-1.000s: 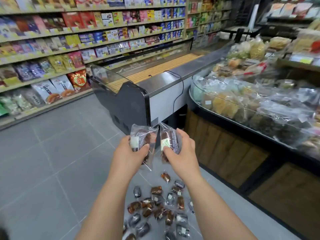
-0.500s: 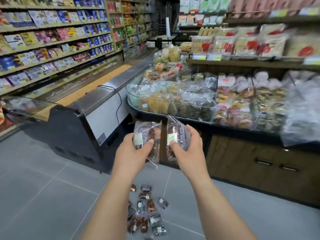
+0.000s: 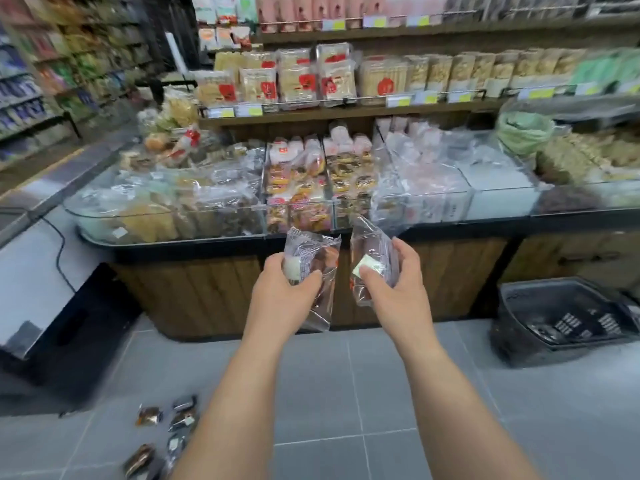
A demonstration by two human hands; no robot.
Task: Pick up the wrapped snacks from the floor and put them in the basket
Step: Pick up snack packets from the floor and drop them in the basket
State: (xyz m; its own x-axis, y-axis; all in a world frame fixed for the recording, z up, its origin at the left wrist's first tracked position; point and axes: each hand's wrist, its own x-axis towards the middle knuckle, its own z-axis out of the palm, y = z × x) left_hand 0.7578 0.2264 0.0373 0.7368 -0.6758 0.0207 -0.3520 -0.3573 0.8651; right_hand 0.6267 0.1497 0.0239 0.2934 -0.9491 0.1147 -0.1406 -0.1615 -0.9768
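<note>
Black plastic basket (image 3: 519, 327) sits on the floor to the right, against the counter base, mouth tilted toward the aisle. Likely placed so for easy drops from standing height. What lies inside is too dark to tell.

Left hand (image 3: 280, 299) and right hand (image 3: 398, 289) are both raised at chest level, each carrying one packet. Judged: mid-carry toward the basket, well apart from it yet.

Left clear-wrapped pastry (image 3: 311, 258): thumb clamped across its face, fingers behind. Right clear-wrapped pastry (image 3: 372, 247): thumb on its white label, fingers curled round the far edge. Both are held upright and the wrappers hang loose.

Small wrapped snacks (image 3: 180, 420) lie scattered on the floor at lower left, not yet collected.

Surroundings: a shop aisle with grey floor tiles (image 3: 346, 393). Wall shelves (image 3: 346, 109) hold bagged goods. A wood-fronted display counter (image 3: 194, 292) carries clear bins of packaged bakery items. A white-sided cabinet (image 3: 31, 271) stands at left. The edges of the view are blurred.
</note>
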